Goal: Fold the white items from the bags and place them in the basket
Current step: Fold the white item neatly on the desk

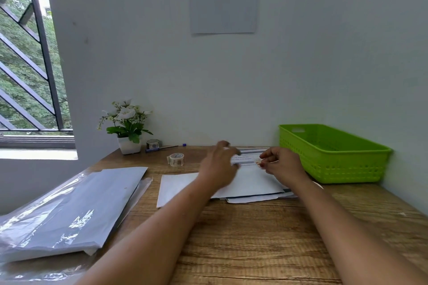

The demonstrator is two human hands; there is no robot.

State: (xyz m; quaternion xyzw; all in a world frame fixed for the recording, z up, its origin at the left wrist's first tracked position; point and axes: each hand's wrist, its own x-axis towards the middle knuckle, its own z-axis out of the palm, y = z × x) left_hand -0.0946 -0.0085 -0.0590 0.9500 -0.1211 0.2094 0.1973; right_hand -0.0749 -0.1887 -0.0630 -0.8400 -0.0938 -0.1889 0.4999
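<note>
Nearest to the person and farthest left of the basket [347, 169], the clear bags [69, 210] lie flat on the tabletop [254, 238] with white contents inside, out of reach of either hand at present. Closer to the basket, just off its left wall, the white item [252, 183] rests flat on other pale sheets. Its long axis runs left to right, with one short end toward the basket. Both hands are over its far edge. The left hand [218, 166] is on the side away from the basket and is blurred, so whether it grasps anything cannot be told. The right hand [283, 165] is on the basket side, its fingertips pinching a small pale scrap [257, 162], possibly tape, at the item's printed edge. Judgement: the right hand is nearer the basket, so the transfer would be a short sideways carry to the right and over the rim. Farther back, left of the basket, stands a tape roll [176, 159].
</note>
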